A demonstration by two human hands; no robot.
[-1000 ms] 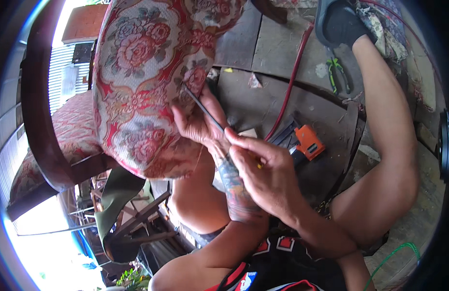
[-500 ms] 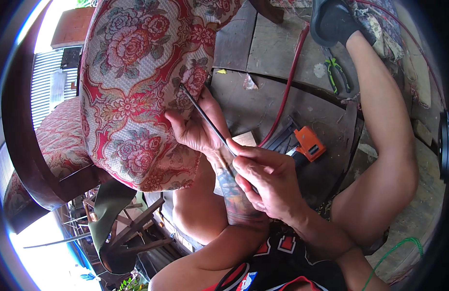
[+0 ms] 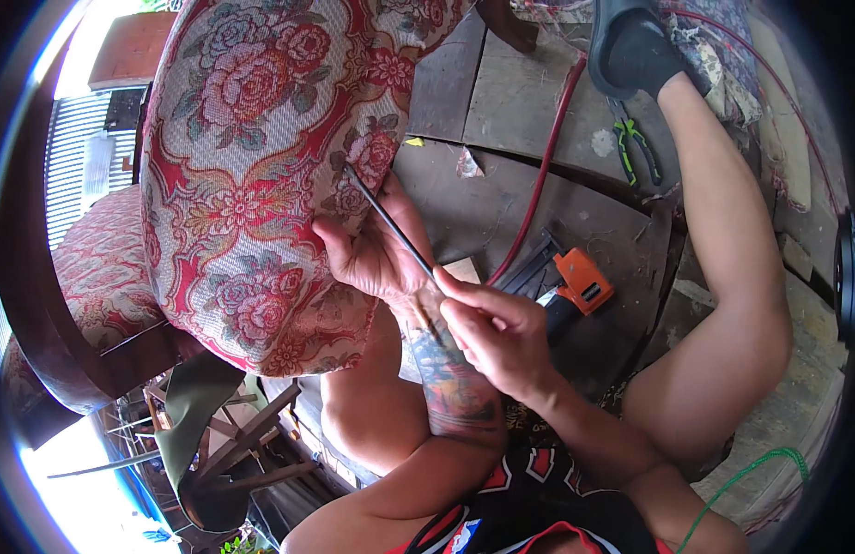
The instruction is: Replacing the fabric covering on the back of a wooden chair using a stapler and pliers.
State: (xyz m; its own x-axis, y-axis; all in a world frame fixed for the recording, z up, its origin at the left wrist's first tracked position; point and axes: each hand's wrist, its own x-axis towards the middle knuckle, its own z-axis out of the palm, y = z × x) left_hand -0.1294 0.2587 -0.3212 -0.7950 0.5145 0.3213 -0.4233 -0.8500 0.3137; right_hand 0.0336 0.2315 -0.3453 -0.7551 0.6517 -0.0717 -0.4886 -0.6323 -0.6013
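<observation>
Floral upholstery fabric (image 3: 252, 198), red and cream, covers a chair part in front of me on the left. At its right edge, my left hand (image 3: 386, 254) grips the fabric, thumb on the front and fingers hidden behind it. A thin dark metal rod (image 3: 390, 222) is pinched in my right hand (image 3: 501, 337). The rod slants up and left across my left palm, its tip against the fabric near a rose. Whatever handle it has is hidden in my right hand.
Right of my hands, an orange and black staple gun (image 3: 582, 282) lies on the worn boards near a red hose (image 3: 545, 175). Green-handled pliers (image 3: 635, 152) lie beside my shod foot. A dark wooden chair frame (image 3: 39, 277) curves along the left side.
The view has shifted slightly, and the fabric sits a little farther left in it. My right hand has shifted slightly on the rod; the tip stays at about the same spot.
</observation>
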